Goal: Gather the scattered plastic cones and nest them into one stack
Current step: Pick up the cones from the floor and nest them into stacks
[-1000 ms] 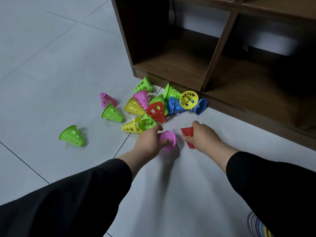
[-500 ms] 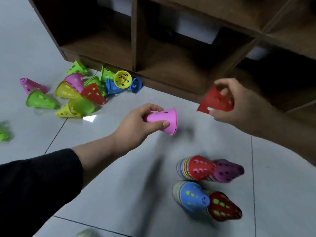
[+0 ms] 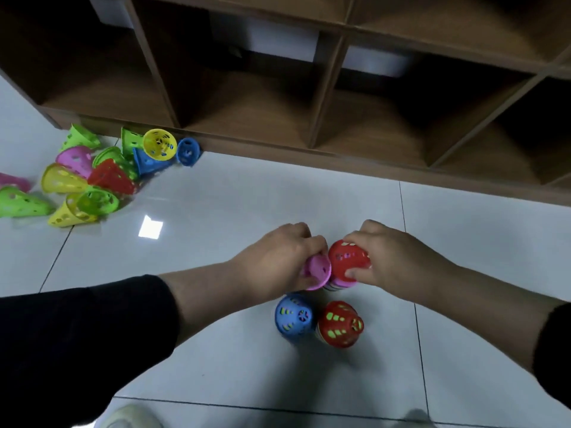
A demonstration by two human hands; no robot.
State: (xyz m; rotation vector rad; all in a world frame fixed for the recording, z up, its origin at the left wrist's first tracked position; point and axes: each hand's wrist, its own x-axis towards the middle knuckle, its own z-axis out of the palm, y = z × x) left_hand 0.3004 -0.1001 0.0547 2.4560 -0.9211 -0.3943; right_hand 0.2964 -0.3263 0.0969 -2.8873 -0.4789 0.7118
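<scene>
Left hand (image 3: pixel 278 267) grips a pink cone (image 3: pixel 318 271) tilted, mouth toward the camera; right hand (image 3: pixel 389 261) grips a red cone (image 3: pixel 347 257) upright, tip up, atop a stack (image 3: pixel 338 284).

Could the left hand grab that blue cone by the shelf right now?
Probably not yet: the left hand grips a pink cone, and the blue cone lies well off, though open floor lies between.

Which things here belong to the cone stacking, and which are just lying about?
Job: pink cone in left hand; red cone under right hand; blue-topped stack; red-topped stack; loose cone pile.
Lying about: wooden shelf unit; shoe.
</scene>
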